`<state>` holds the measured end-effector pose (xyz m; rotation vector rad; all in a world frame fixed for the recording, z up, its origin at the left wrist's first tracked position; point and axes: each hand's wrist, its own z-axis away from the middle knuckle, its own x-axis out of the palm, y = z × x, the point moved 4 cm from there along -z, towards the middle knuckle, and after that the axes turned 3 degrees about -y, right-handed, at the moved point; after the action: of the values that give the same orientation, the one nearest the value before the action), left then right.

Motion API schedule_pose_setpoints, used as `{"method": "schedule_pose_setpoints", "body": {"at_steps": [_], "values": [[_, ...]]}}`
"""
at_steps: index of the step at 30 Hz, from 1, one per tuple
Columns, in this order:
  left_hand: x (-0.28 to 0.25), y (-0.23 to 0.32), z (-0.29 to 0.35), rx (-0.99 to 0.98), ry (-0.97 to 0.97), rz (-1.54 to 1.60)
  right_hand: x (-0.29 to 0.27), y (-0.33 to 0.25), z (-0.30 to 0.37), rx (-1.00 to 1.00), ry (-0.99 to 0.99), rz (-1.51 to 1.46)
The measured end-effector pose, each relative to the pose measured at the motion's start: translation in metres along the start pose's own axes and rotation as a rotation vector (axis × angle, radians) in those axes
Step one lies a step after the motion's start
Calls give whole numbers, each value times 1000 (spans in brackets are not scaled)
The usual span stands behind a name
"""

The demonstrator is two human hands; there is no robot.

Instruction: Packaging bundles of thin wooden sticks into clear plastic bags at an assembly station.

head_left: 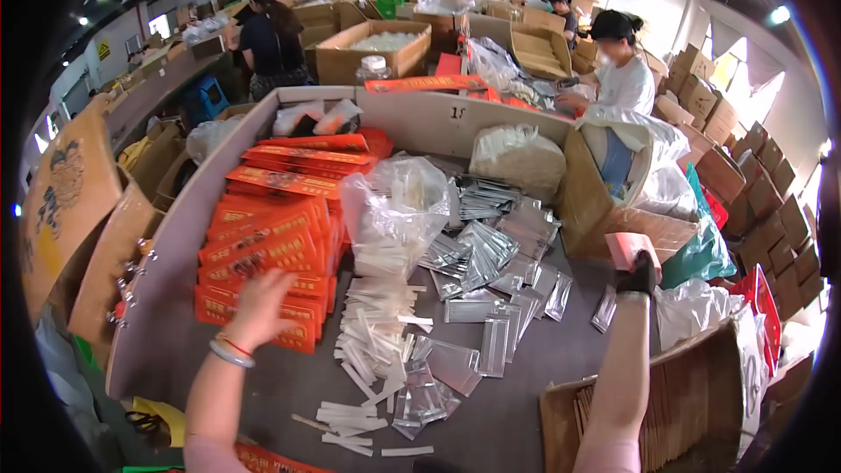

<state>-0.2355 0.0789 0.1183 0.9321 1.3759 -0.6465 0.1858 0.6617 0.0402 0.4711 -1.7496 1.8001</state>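
My left hand (261,311) is bare, its fingers spread over the front of a pile of red printed packets (263,228). I cannot tell whether the fingertips touch the top one. A pale bangle and a red string circle that wrist. Out to the right, my right hand (642,277) wears a dark glove and is closed on a pink-and-white flat piece (624,250), beside a cardboard box (589,201). Between my arms lie a heap of white strips (377,328) and many clear-and-silver sachets (495,333), some loose and some in bundles.
Behind the strips stands a clear plastic bag (394,201); another filled bag (519,160) sits at the back. A raised grey board (420,109) borders the table. An open carton (701,385) with brown dividers stands at lower right. Across the board a person (624,70) works.
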Motion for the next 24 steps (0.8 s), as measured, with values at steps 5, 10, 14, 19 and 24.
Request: {"method": "schedule_pose_setpoints", "body": {"at_steps": [5,10,14,19,24], "values": [[37,153,8,180,-229,1356,17,-62,286,92,-697,169],[51,249,79,43,-552,1564,-42,-56,483,78,-919,538],[50,246,148,102,-343,1902,-86,-58,493,195,-932,573],[53,251,194,96,-471,1784,-73,-118,528,-624,-895,1064],[15,252,204,557,-337,1054,-105,-129,543,-660,-693,1173]]}}
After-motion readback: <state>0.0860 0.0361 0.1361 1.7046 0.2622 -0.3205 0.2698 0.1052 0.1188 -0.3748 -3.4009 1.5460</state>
